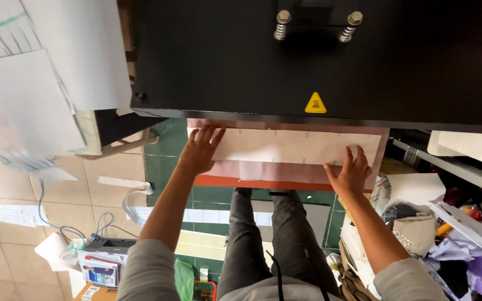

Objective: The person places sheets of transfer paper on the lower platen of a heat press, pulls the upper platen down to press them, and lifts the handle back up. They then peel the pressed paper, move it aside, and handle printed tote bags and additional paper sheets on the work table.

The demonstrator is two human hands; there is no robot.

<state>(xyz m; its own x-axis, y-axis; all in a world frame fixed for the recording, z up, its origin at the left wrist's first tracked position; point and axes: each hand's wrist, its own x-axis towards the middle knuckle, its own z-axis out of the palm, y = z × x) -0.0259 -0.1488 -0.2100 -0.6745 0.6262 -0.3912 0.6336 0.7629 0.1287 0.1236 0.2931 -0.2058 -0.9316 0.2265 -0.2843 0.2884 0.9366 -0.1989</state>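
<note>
A black heat press top plate (319,56) hangs raised above its lower bed (263,182), which has an orange front edge. A long white paper sheet (297,147) lies across a pink layer on the bed. My left hand (201,149) rests flat on the sheet's left end, fingers spread. My right hand (351,171) presses flat on the sheet's right end. Neither hand grips anything.
White paper sheets (34,106) are stacked on a surface at the left. A cluttered pile of bags and papers (447,234) sits at the right. A small box with cables (104,259) lies on the tiled floor at lower left. My legs (269,234) stand under the bed.
</note>
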